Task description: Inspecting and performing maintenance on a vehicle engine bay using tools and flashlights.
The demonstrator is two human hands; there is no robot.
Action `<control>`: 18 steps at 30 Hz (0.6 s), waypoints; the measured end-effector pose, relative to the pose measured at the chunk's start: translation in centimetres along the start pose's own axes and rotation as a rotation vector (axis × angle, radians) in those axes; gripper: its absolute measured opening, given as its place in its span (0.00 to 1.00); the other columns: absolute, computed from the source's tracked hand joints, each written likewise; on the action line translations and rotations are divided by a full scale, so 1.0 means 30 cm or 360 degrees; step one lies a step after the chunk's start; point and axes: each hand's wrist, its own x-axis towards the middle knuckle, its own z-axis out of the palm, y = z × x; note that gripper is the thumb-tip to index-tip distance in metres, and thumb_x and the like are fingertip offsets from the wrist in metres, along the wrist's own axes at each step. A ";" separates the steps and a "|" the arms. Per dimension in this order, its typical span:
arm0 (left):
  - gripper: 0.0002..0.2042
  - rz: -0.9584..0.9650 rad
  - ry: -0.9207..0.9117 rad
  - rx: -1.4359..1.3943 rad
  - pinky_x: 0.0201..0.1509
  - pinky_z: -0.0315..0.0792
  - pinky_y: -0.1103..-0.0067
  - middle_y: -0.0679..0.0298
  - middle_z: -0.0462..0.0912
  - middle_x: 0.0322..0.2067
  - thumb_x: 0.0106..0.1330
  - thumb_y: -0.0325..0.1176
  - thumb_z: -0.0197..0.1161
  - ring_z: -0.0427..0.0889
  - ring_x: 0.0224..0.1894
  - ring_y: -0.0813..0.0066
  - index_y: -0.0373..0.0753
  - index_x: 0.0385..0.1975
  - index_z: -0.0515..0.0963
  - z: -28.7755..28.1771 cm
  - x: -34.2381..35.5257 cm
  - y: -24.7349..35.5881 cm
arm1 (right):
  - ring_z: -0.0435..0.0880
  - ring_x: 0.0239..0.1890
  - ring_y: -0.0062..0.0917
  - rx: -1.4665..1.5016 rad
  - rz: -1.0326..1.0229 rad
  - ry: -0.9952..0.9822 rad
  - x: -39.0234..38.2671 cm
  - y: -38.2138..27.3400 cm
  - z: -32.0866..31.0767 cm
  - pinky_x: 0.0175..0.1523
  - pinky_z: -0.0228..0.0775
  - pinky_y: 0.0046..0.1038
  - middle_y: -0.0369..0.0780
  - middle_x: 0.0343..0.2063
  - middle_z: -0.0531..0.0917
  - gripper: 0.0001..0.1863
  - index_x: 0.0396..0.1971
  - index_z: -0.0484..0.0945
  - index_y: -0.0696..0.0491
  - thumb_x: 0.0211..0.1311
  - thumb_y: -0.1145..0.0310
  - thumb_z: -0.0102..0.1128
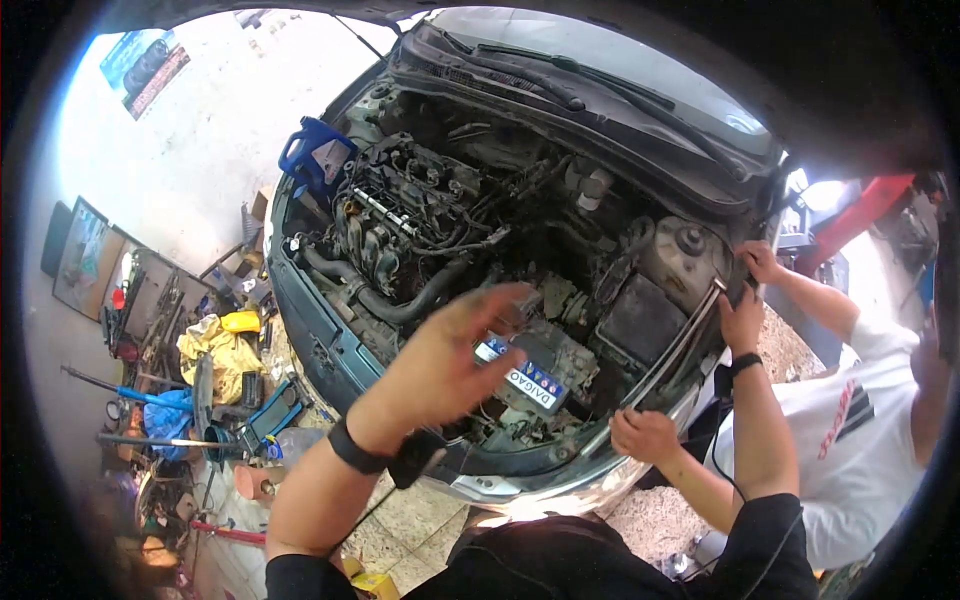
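Note:
My left hand [447, 358] hovers above the front of the engine bay, fingers apart and slightly blurred, holding nothing. Just beyond its fingers sits a car battery [525, 370] with a blue and white label, partly hidden by the hand. At the right fender edge, my right hand [742, 322] is closed near a small dark piece that I cannot make out. Beside it, a long metal rod [685, 345] slants along the inner fender. A co-worker's one hand [760, 262] is just beyond my right hand; their other hand [645, 435] is near the rod's lower end.
The engine [410, 190] lies left of the battery, with a blue jug [318, 155] at the bay's far-left corner. A black box [643, 320] stands by the strut tower [690, 240]. Tools, a yellow cloth [215, 355] and a blue bag [168, 412] crowd the left floor.

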 end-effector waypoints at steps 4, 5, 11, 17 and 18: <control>0.22 -0.0429 0.0106 -0.0011 0.53 0.74 0.76 0.56 0.81 0.47 0.63 0.27 0.64 0.80 0.48 0.71 0.34 0.58 0.70 -0.041 0.251 -0.245 | 0.69 0.55 0.52 -0.0121 0.0121 0.0177 0.026 -0.007 0.060 0.61 0.60 0.46 0.55 0.54 0.73 0.31 0.58 0.69 0.58 0.57 0.59 0.65; 0.22 -0.0437 0.0089 0.0007 0.53 0.74 0.76 0.56 0.81 0.47 0.63 0.27 0.64 0.80 0.48 0.71 0.34 0.58 0.70 -0.051 0.325 -0.303 | 0.68 0.56 0.51 -0.0141 0.0092 0.0181 0.046 0.010 0.080 0.62 0.58 0.46 0.55 0.55 0.72 0.31 0.58 0.69 0.58 0.57 0.60 0.65; 0.23 -0.0319 0.0038 0.0652 0.49 0.75 0.73 0.51 0.82 0.43 0.64 0.36 0.63 0.82 0.42 0.67 0.32 0.56 0.72 -0.180 0.867 -0.569 | 0.61 0.63 0.49 -0.0093 -0.0022 0.0060 0.069 0.027 0.098 0.69 0.49 0.46 0.54 0.61 0.65 0.35 0.64 0.61 0.55 0.58 0.63 0.63; 0.23 -0.0296 0.0312 0.1055 0.55 0.74 0.63 0.48 0.81 0.49 0.64 0.43 0.61 0.81 0.50 0.52 0.32 0.54 0.75 -0.301 1.527 -0.832 | 0.58 0.64 0.49 -0.0027 0.0122 -0.0009 0.060 0.022 0.093 0.69 0.46 0.47 0.54 0.59 0.64 0.33 0.63 0.63 0.55 0.63 0.54 0.57; 0.23 -0.0293 0.0291 0.1054 0.55 0.74 0.63 0.48 0.81 0.49 0.64 0.43 0.61 0.81 0.50 0.52 0.32 0.54 0.75 -0.314 1.617 -0.886 | 0.58 0.64 0.49 -0.0069 0.0157 -0.0042 0.061 0.009 0.086 0.70 0.46 0.47 0.54 0.60 0.64 0.34 0.63 0.63 0.56 0.61 0.56 0.59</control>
